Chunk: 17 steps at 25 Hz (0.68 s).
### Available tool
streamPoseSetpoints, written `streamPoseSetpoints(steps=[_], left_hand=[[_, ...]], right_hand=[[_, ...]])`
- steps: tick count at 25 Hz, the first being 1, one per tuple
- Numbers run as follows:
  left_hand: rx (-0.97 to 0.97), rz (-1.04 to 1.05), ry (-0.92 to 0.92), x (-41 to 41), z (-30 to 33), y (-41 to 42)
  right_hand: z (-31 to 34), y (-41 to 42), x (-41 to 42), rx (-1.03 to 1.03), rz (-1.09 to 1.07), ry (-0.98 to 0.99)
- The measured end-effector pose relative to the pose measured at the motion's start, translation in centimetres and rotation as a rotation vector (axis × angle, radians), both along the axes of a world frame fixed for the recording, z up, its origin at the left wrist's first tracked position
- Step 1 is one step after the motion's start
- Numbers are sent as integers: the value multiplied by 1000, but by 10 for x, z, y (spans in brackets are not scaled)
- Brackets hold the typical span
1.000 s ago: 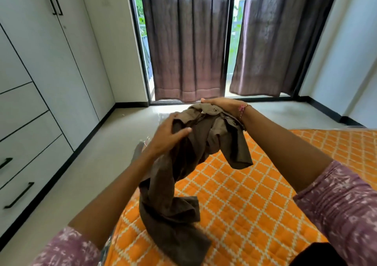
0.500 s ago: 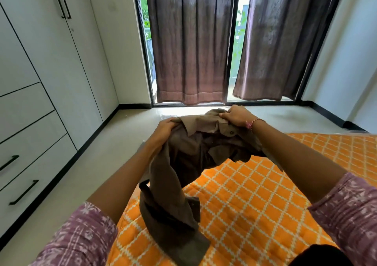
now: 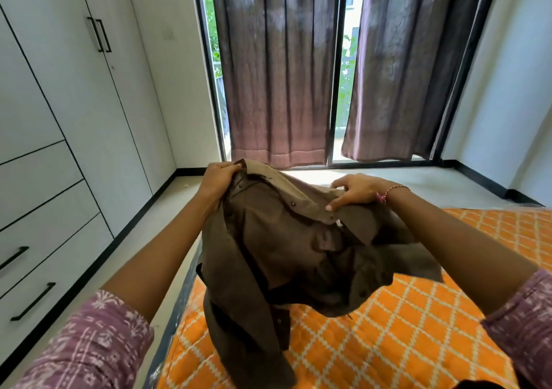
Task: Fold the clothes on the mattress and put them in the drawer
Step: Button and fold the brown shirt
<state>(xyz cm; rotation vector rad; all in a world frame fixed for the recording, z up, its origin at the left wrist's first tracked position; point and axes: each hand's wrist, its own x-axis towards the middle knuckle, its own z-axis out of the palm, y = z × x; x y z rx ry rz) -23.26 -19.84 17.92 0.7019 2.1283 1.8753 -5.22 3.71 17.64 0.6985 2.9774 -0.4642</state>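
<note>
Head view looks down past our two arms at a brown shirt (image 3: 286,239) that we hold up over the near left corner of the mattress (image 3: 403,329). Our left hand (image 3: 219,178) grips the collar end of the shirt, fingers curled round the cloth at its upper left edge. Our right hand (image 3: 355,190) pinches the buttoned front edge between thumb and fingers, further to the right; a thin bracelet (image 3: 388,193) sits at that wrist. Between the two hands the placket stretches in a slanted line, with small dark buttons showing along it. The rest of the shirt hangs down in loose folds, and its lowest part rests on the orange quilted cover near the mattress's left edge.

To our left, the mattress edge runs beside a strip of pale floor (image 3: 167,227), and beyond that strip stands the white wardrobe (image 3: 74,104) with its drawers (image 3: 44,269) shut, their black handles facing the floor strip. The floor opens wider ahead, toward the glass door, where two dark curtains (image 3: 277,75) hang close to the floor with a gap between them. On our right, the orange cover spreads bare toward the far wall. Patterned purple sleeves (image 3: 89,350) cover both our upper arms at the bottom corners of the view.
</note>
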Motion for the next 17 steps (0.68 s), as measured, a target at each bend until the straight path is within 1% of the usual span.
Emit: streamPoseSetpoints(steps=[1, 2, 3, 5, 6, 7, 8, 10, 11, 12, 13, 14, 16, 17], left_hand=[[11, 3, 19, 1, 1, 2], [34, -4, 21, 2, 3, 4], [68, -21, -7, 3, 6, 5], [108, -124, -114, 6, 11, 4], [82, -196, -130, 9, 15, 3], [-8, -241, -74, 10, 18, 2], [-172, -256, 68, 11, 20, 2], [-603, -264, 480, 19, 21, 6], [-707, -308, 640, 30, 18, 14], [-712, -382, 737, 46, 14, 23], [-666, -426, 804, 65, 7, 34], [-608, -412, 863, 82, 0, 43], [-438, -237, 919, 98, -10, 55], [-329, -156, 885, 96, -8, 57]], right_hand=[[0, 3, -1, 59, -24, 74], [-1, 6, -2, 39, -54, 159], [-1, 7, 0, -88, -91, 258], [-2, 0, 4, -494, -157, 437], [-1, -5, 5, -627, -189, 514], [1, -8, 4, -698, -222, 577], [4, -12, 1, -739, -253, 617], [12, -21, -10, -748, -305, 607], [17, -29, -15, -767, -323, 585], [22, -36, -22, -823, -331, 562], [26, -43, -27, -903, -318, 539], [28, -49, -31, -981, -289, 522], [25, -52, -31, -1067, -208, 524], [22, -50, -26, -1088, -163, 526]])
